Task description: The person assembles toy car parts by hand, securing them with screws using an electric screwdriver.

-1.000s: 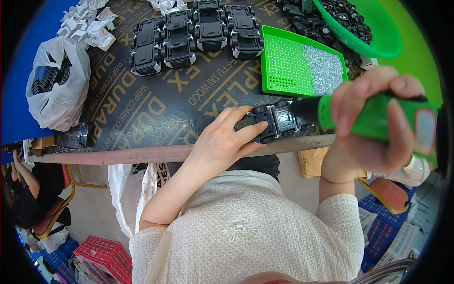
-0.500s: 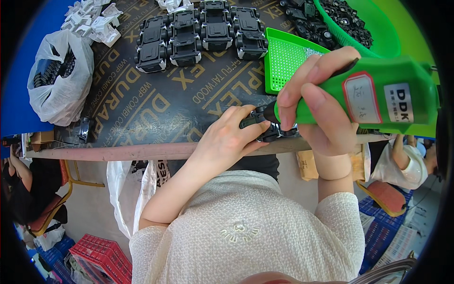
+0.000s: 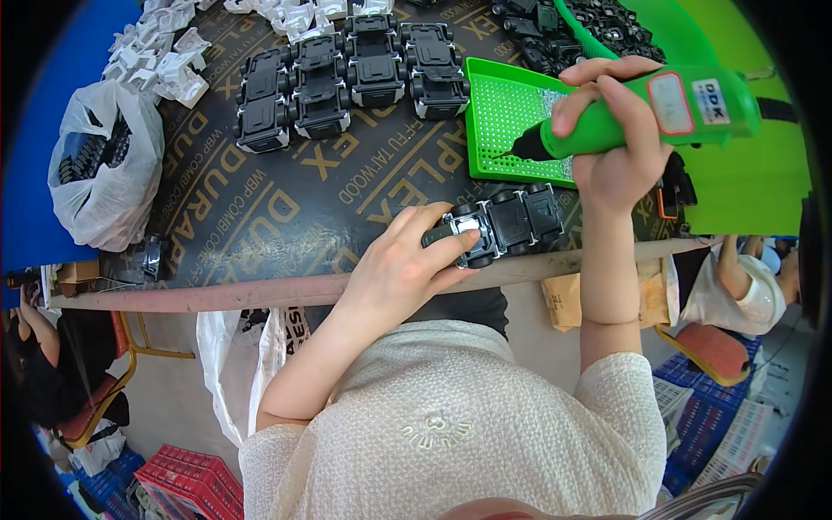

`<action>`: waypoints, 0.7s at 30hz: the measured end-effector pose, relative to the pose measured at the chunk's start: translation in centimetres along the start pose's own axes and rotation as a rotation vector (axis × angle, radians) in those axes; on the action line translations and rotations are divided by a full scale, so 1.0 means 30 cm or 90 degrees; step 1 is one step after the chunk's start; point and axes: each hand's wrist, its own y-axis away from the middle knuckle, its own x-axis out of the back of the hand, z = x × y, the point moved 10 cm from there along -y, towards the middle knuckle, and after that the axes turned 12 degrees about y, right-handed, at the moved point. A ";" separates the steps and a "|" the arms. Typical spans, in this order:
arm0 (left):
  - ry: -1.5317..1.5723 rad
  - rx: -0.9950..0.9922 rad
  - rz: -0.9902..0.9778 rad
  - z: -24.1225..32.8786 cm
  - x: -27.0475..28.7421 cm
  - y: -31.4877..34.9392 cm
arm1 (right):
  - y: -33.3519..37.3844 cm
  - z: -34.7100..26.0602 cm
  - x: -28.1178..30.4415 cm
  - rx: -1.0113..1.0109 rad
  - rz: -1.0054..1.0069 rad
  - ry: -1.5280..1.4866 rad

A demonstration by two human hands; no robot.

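Note:
My left hand (image 3: 403,264) grips one end of a toy car (image 3: 511,227), which lies wheels and black underside up near the table's front edge. Its thumb presses on a white-edged end piece, and a dark rounded part shows between thumb and fingers. My right hand (image 3: 628,143) is wrapped around a green electric screwdriver (image 3: 735,104), held above the table. The screwdriver's dark tip points left, over the perforated green tray (image 3: 507,113). Small silvery screws lie at the tray's right side. Tip and car are apart.
Several upturned toy cars (image 3: 377,74) stand in rows at the back. White plastic parts (image 3: 178,74) are heaped far left, above a white bag (image 3: 130,191) of black parts. A green basket (image 3: 685,35) of black parts stands far right. People sit at both sides.
My right hand has lifted the screwdriver off the car and moved it away, bringing its tip over the tray. The toy car, covered before, now shows in my left hand.

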 end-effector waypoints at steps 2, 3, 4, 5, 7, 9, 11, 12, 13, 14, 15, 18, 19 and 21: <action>0.003 -0.001 -0.002 0.002 -0.002 -0.001 | 0.007 0.040 0.011 -0.057 0.017 0.002; 0.004 -0.001 -0.004 0.003 -0.003 -0.003 | 0.011 0.040 0.009 -0.060 0.020 0.009; 0.005 -0.004 -0.003 0.004 -0.003 -0.003 | 0.013 0.042 0.006 -0.060 0.021 0.008; 0.006 -0.006 -0.001 0.005 -0.002 -0.004 | 0.014 0.040 0.000 -0.052 0.016 0.015; 0.004 -0.008 -0.002 0.004 -0.001 -0.004 | 0.015 0.038 -0.004 -0.045 0.012 0.022; 0.003 -0.010 -0.003 0.006 -0.002 -0.004 | 0.014 0.035 -0.009 -0.039 -0.001 0.040; 0.004 -0.015 0.000 0.007 -0.001 -0.004 | 0.014 0.035 -0.009 -0.040 -0.001 0.044; 0.004 -0.015 0.000 0.008 -0.002 -0.005 | 0.014 0.035 -0.009 -0.041 -0.002 0.048; 0.008 -0.004 0.009 0.006 0.000 -0.006 | 0.015 0.036 -0.009 -0.041 -0.002 0.048; 0.013 0.007 0.018 0.002 0.003 -0.006 | 0.017 0.040 -0.010 -0.047 -0.006 0.043; 0.013 0.008 0.018 0.003 0.003 -0.006 | 0.018 0.043 -0.010 -0.052 -0.010 0.039; 0.010 0.011 0.015 -0.001 0.001 -0.007 | 0.024 0.032 -0.025 -0.026 -0.060 0.084; 0.006 0.010 0.018 -0.001 0.004 -0.004 | 0.022 0.017 -0.023 -0.014 -0.056 0.059; 0.002 0.013 0.023 -0.007 0.009 0.003 | 0.019 -0.054 -0.013 0.063 -0.075 0.113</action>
